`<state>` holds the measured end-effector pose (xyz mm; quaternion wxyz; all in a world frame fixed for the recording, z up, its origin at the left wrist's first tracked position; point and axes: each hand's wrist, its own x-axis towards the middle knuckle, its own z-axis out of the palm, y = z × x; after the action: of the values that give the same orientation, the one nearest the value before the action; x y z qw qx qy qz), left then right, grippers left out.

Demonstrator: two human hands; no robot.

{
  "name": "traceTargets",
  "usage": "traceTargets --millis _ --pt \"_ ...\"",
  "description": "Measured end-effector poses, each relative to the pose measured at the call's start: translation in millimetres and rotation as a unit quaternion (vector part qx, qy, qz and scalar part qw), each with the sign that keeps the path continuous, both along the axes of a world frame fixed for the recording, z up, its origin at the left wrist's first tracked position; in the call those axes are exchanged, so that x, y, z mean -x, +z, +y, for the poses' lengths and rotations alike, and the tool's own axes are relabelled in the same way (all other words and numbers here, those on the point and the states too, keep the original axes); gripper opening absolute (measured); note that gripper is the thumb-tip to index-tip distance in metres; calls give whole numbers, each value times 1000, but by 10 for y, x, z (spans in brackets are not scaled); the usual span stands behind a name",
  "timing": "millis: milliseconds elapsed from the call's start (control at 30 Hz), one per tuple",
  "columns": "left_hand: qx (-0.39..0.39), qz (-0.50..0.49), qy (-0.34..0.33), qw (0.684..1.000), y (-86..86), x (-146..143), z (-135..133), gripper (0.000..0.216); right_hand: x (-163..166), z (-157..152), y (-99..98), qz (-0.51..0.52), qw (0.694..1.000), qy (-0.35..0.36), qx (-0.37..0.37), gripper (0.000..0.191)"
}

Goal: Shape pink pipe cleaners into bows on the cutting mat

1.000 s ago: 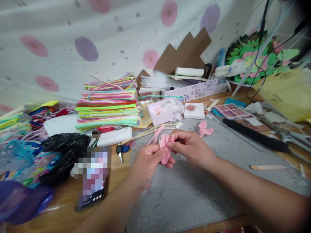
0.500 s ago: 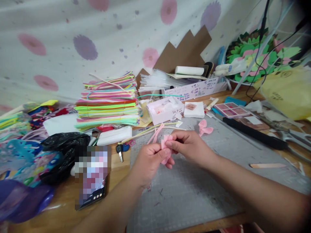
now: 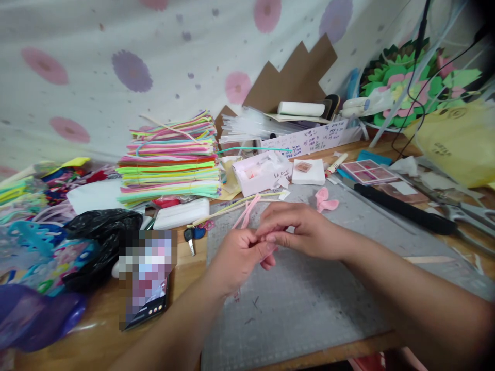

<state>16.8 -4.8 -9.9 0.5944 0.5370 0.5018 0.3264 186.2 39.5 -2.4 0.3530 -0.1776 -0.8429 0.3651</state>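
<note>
Your left hand (image 3: 236, 257) and right hand (image 3: 305, 233) meet over the grey cutting mat (image 3: 309, 304), mid table toward the near edge. Both hands are closed, fingertips pinched together on a small pink piece (image 3: 267, 262). Only a sliver shows below the fingers and the rest is covered, so its shape is not readable. Thin pink strips (image 3: 247, 211) run up from behind your left hand; can't tell whether they're held or just lying on the mat beside the pale yellow strips (image 3: 232, 208). A second pink bow-like bit (image 3: 325, 200) lies loose on the mat's far side, clear of your right hand. Left half of the table: stack of coloured strips (image 3: 170, 159), white case (image 3: 181, 214) in front of it, black bag (image 3: 98, 232), keys (image 3: 191, 238) at the mat's left edge, phone (image 3: 149, 288) with its screen blurred out. Far edge: pink box (image 3: 261, 172), contents unclear. Right side: long black tool (image 3: 402, 212), wooden stick (image 3: 427, 259), scissors (image 3: 467, 216) cut off by the frame. Your forearms leave the view at the bottom.
</note>
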Motion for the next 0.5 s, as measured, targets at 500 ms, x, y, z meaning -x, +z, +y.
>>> traceTargets --millis 500 --pt "-60 16 -15 998 26 43 40 23 51 -37 -103 -43 986 -157 43 12"
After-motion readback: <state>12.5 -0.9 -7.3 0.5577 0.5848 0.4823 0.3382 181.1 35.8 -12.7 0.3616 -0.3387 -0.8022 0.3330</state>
